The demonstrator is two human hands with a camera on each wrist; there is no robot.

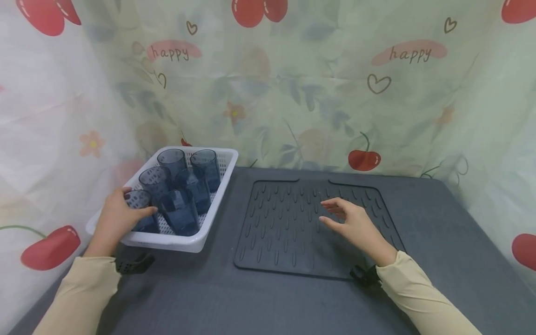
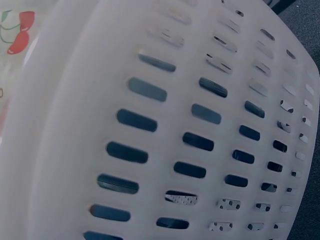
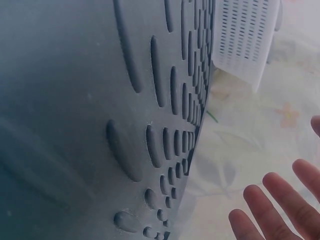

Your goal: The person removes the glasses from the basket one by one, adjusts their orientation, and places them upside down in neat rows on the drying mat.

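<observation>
Currently, at the far left, the left grip (image 1: 119, 216) is holding the near-left glass (image 1: 146, 226), its fingers lying at the rim's left and its thumb along the right, spread about as wide as the glass. That glass is standing in the basket (image 1: 167, 241); it is looking stiff, fairly light, and probably slippery and easily chipped, so its smooth sides, just below the rim, are offering the safest hold. Rightward and behind, five other glasses (image 1: 180, 215) are crowding close, making six in all. One white basket is carrying them, while one dark mat (image 1: 272, 232) is lying farther right, apart from it, on the one bench (image 1: 201, 293). Lastly, the right grip (image 1: 356, 228) is hovering over the mat's right part, fingers slightly bent, thumb well parted from them, holding nothing.
</observation>
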